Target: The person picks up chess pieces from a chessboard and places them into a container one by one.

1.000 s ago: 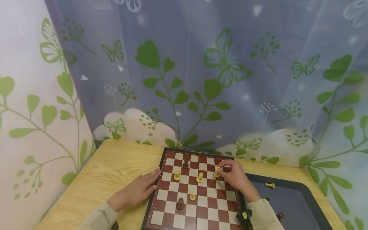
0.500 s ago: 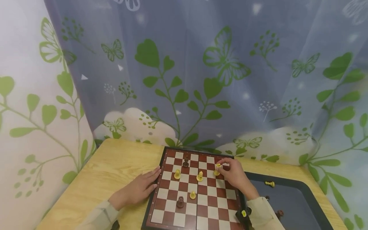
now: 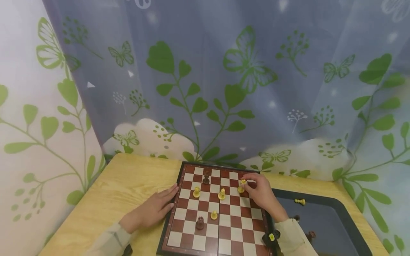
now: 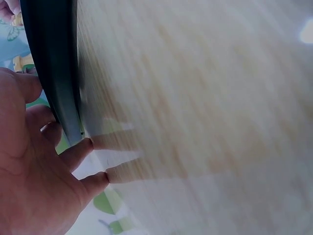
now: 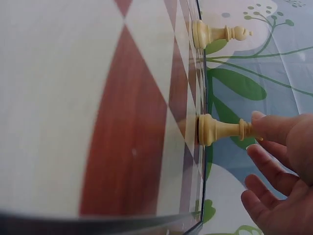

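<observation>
A red-and-white chessboard [image 3: 236, 234] lies on the wooden table. My right hand [image 3: 263, 195] pinches the top of a yellow chess piece [image 3: 241, 188] between thumb and index finger; the fingers hide its head. In the right wrist view, that piece [image 5: 215, 129] is upright, its base at the board, and the other fingers are loosely bent. A yellow bishop [image 5: 222, 33] stands apart from it. My left hand [image 3: 150, 209] lies with extended fingers at the board's left edge. Its fingertips meet the dark rim [image 4: 58, 73] and the tabletop in the left wrist view.
Other pieces stand on the board, among them dark ones [image 3: 200, 223] [image 3: 206, 178] and a small yellow one [image 3: 214, 215]. A dark tray [image 3: 333, 227] to the right holds a lying yellow pawn [image 3: 300, 201] and dark pieces. A patterned curtain [image 3: 205, 89] hangs behind the table.
The right thumb and index finger now sit slightly higher on the yellow piece. The head view has shifted a little; the left hand stays at the board's edge.
</observation>
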The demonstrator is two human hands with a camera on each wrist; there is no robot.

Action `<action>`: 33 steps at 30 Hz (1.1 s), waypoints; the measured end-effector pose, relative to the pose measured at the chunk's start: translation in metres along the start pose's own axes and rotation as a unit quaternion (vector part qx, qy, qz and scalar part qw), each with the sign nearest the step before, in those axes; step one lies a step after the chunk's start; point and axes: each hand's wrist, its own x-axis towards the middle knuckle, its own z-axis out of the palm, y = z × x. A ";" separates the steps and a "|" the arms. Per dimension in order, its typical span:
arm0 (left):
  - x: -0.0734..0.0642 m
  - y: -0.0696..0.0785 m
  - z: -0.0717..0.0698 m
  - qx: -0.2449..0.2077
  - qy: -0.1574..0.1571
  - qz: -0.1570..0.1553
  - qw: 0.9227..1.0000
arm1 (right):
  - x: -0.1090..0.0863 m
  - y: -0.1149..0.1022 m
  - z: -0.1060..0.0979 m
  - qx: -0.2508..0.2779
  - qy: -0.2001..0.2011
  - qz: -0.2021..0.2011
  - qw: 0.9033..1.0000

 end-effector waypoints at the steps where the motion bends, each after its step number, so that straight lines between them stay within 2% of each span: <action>1: 0.000 0.000 0.000 0.000 -0.002 0.000 1.000 | -0.001 0.000 -0.001 -0.002 0.005 -0.001 1.000; 8: 0.002 0.001 -0.002 0.002 -0.005 0.007 1.000 | -0.004 -0.008 -0.017 0.024 0.058 -0.005 0.998; 14: 0.002 -0.002 0.002 -0.004 0.003 0.004 1.000 | -0.010 -0.011 -0.028 0.030 0.062 0.002 0.998; 25: 0.002 -0.003 0.003 -0.004 0.006 0.011 1.000 | -0.030 0.002 -0.043 0.035 0.078 0.024 0.996; 33: 0.003 -0.003 0.001 -0.007 0.008 0.005 1.000 | -0.039 0.004 -0.055 0.021 0.108 0.000 0.994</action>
